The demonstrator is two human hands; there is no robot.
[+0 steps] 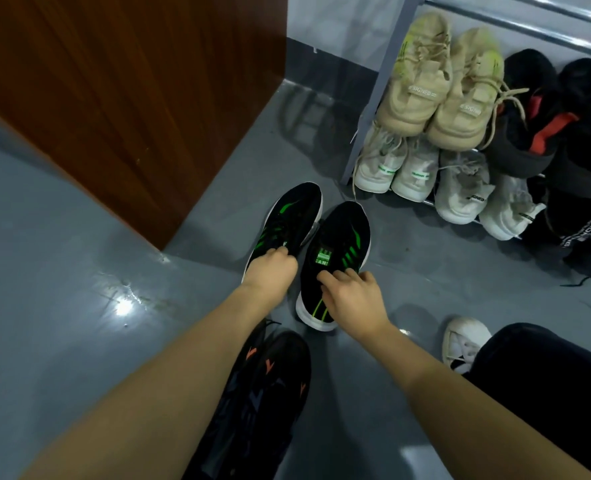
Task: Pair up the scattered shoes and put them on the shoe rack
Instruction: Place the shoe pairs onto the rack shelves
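gripping the 2 green-striped black shoes (335, 251) at their collars, left hand (273, 271) and right hand (352, 299) curl fingers inside, holding both side by side on the floor, toes toward the shoe rack (384, 84), likely for paired lifting.

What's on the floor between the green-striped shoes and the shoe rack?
Nothing: the head view shows only bare grey floor between the green-striped shoes and the shoe rack.

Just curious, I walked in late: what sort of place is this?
Probably a home entryway or hallway: a shoe rack filled with sneakers, a grey floor, and a wooden door or cabinet beside it.
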